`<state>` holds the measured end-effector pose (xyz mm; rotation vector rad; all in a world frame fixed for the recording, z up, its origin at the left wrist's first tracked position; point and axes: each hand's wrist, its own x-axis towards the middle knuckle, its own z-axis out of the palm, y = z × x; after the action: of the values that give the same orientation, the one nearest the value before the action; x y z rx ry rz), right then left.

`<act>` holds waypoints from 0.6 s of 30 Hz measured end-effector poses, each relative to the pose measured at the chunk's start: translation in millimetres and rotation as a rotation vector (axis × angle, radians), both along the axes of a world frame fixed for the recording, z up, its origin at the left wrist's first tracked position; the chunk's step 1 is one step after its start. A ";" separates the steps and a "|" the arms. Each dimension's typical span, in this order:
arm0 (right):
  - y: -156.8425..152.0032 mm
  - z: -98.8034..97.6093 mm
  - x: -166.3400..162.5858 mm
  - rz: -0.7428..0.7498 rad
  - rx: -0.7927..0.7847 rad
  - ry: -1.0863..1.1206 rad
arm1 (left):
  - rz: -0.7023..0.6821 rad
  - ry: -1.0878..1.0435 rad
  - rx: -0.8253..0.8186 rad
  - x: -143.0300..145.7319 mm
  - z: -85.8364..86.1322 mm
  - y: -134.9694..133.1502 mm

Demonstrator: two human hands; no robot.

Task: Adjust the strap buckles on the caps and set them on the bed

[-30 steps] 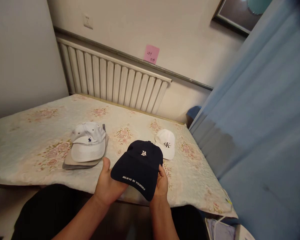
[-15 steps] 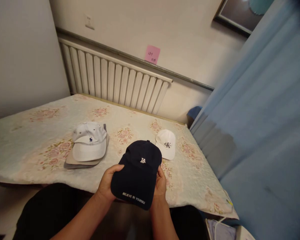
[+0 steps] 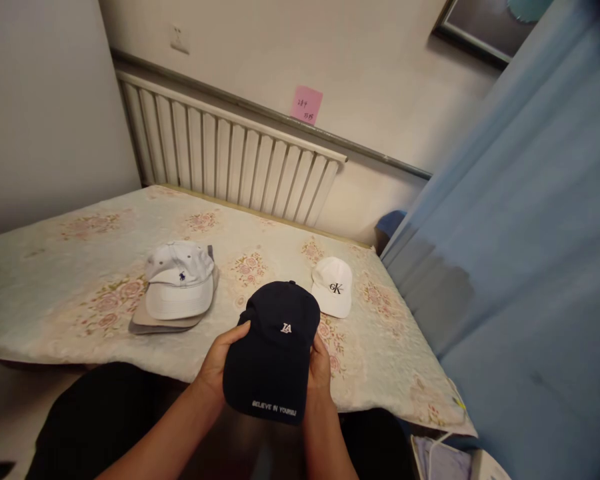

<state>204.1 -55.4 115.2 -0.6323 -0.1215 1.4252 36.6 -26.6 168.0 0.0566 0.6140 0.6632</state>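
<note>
A dark navy baseball cap with a white "LA" mark and "BELIEVE IN YOURSELF" along its brim is held up between both hands. My left hand grips its left side, thumb on top near where brim meets crown. On the opposite side my right hand is closed round the edge, its fingers partly hidden behind the cap. Just beyond lies a white cap with a "CK" mark. To the left sits a stack of caps, a white one with a small dark emblem on top and a beige cap beneath.
The caps lie on a flowered cloth over a bed-like surface. Behind it a white radiator lines the wall, with a pink note above. A blue curtain hangs at the right. A box stands at the lower right.
The navy cap has turned slightly in my hands, so its brim points more straight toward me. Both hands keep their hold, and the other caps have not moved.
</note>
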 end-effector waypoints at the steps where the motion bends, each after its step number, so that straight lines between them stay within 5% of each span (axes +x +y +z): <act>1: 0.2 -0.1 -0.1 -0.002 -0.004 0.002 | 0.000 0.005 0.000 -0.1 -0.8 0.1; 14: 1.8 -11.4 -0.2 -0.018 -0.036 0.012 | 0.093 0.068 0.031 1.3 -12.7 8.0; 18: 2.3 -15.4 -0.4 -0.045 -0.033 0.000 | 0.015 -0.075 0.018 0.7 -24.6 11.7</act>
<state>203.7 -53.1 99.8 -0.6585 -0.0828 1.3859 37.3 -15.0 143.4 0.0434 0.5366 0.6819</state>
